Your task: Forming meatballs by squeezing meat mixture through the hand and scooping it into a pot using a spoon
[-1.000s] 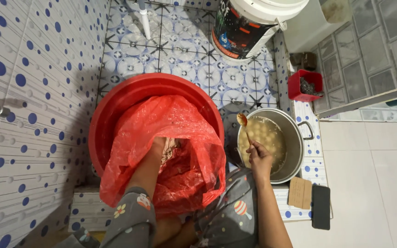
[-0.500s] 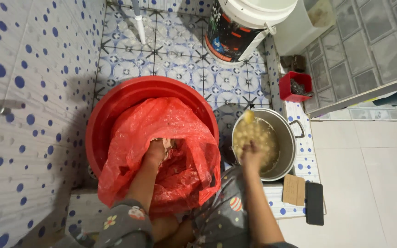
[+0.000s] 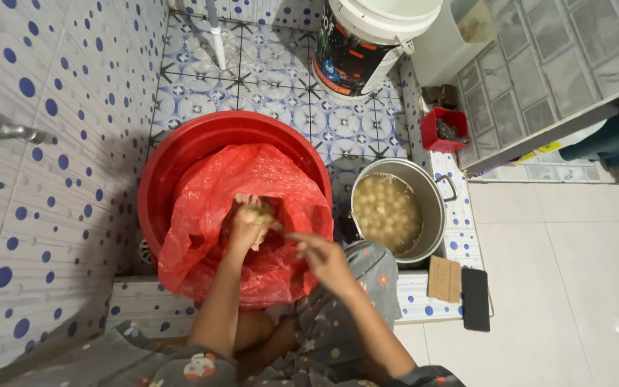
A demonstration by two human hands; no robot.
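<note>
My left hand (image 3: 248, 223) is inside the red plastic bag (image 3: 241, 215) that lines the big red basin (image 3: 202, 143), closed around a small pale lumpy item (image 3: 259, 213). My right hand (image 3: 324, 258) hovers between the bag and the steel pot (image 3: 431, 208), fingers pointing left toward the left hand; whether it holds anything is unclear. The pot is filled with water and several pale round pieces (image 3: 387, 208).
A white and black bucket (image 3: 367, 39) stands on the patterned tile floor behind. A small red tub (image 3: 445, 129) sits by the glass-block wall. A brown card (image 3: 444, 278) and a black phone (image 3: 476, 298) lie on the tiled ledge. A tap (image 3: 1, 129) sticks out at left.
My right hand has left the pot and moved left toward the bag. The left hand stays in the bag, holding a pale item.
</note>
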